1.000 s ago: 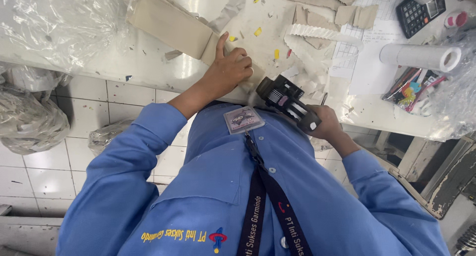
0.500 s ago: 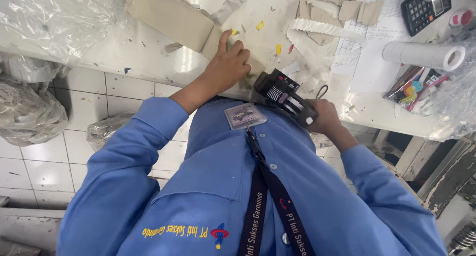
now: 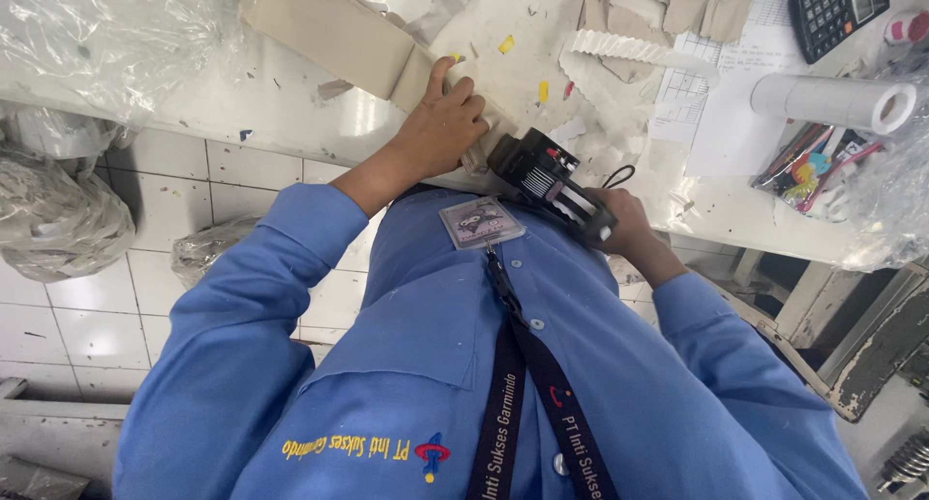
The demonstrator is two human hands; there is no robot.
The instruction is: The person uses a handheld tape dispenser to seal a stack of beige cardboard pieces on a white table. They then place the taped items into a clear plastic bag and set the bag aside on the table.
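- Left hand (image 3: 443,127) — pressed flat, fingers curled, on the long folded beige fabric strip (image 3: 339,40) lying across the white worktable (image 3: 290,122).
- Right hand (image 3: 624,227) — closed around the black handheld label gun (image 3: 550,182), nose touching the strip's near end at the table edge.
- Judged mid-labelling: small yellow stickers (image 3: 506,44) scattered on beige pieces beyond; strip's own label hidden.
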